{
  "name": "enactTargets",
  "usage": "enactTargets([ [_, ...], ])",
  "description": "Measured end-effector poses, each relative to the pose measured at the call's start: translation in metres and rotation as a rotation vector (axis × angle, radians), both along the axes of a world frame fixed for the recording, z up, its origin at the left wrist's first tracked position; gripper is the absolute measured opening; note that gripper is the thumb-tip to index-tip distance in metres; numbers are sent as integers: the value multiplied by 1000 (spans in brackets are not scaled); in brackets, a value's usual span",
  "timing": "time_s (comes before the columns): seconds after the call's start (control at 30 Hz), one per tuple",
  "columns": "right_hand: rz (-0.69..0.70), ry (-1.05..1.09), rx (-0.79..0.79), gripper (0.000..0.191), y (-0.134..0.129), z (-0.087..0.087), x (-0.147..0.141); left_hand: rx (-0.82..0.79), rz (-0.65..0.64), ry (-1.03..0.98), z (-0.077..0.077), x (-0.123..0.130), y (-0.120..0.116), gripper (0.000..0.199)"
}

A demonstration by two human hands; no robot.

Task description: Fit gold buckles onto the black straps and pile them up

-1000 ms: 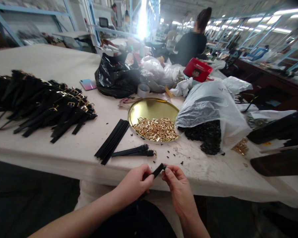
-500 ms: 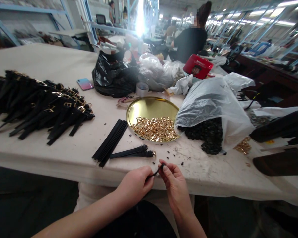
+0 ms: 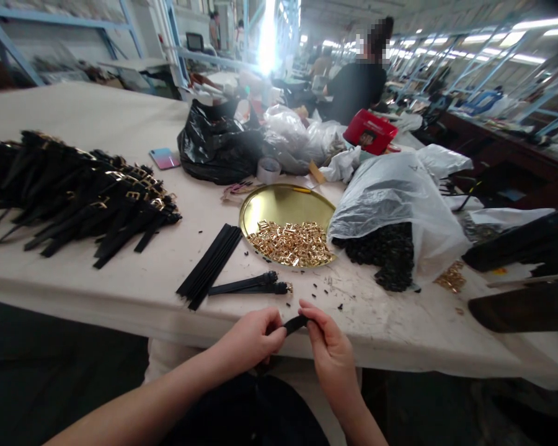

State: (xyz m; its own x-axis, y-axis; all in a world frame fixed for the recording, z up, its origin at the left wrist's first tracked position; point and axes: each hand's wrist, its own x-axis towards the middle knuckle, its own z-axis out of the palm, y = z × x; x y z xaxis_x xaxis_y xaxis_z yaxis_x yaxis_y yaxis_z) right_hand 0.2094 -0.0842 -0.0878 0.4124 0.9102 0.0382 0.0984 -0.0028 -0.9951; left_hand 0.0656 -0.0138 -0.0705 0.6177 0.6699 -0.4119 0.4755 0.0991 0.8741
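Between my two hands, at the table's front edge, stretches a black strap [image 3: 294, 324]. My left hand [image 3: 255, 337] is closed round one part of it, and my right hand [image 3: 328, 337] pinches its other end between thumb and fingers. Just beyond lie a few finished-looking straps [image 3: 244, 285] with a small gold buckle at one end. To their left rests a stack of plain black straps [image 3: 209, 266]. Farther back, a round gold tray [image 3: 279, 201] carries a heap of small gold buckles [image 3: 292, 241].
A large pile of buckled black straps [image 3: 88, 192] covers the left side. A clear plastic bag [image 3: 395, 186] spills small black loops [image 3: 393, 254] on the right. Behind stand a black plastic bag [image 3: 216, 145], a tape roll [image 3: 268, 168], a phone [image 3: 164, 158] and a red box [image 3: 370, 131]. A person [image 3: 360, 83] is beyond.
The strap between my hands has turned, so more of its flat side shows. My left hand has shifted slightly left, and my view has moved a little.
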Motion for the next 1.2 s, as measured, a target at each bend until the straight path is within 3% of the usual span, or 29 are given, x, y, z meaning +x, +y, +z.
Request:
enactTargets([
  [0.1,114,-117,40,22,-3,0,2,125,-78,58,6,-4,2,12],
  [0.17,143,-129,41,24,-4,0,3,94,-106,65,9,-7,3,11],
  [0.27,138,-148,19,25,-3,0,4,74,-130,51,13,-9,6,11],
  [0.43,138,-133,19,24,1,2,3,294,-163,71,15,-8,11,21],
  [0.73,136,-147,34,28,9,-6,-3,474,-169,116,9,-1,9,23],
  [0.83,110,-142,22,26,11,-6,-5,408,-136,80,7,3,11,22],
  [0.93,37,-39,-89,32,13,0,-2,311,-90,26,7,4,13,26],
  [1.1,95,95,-253,29,16,9,6,277,-119,-23,11,4,15,27],
  [1.2,77,165,-238,28,15,10,7,93,-125,-72,12,2,14,24],
])
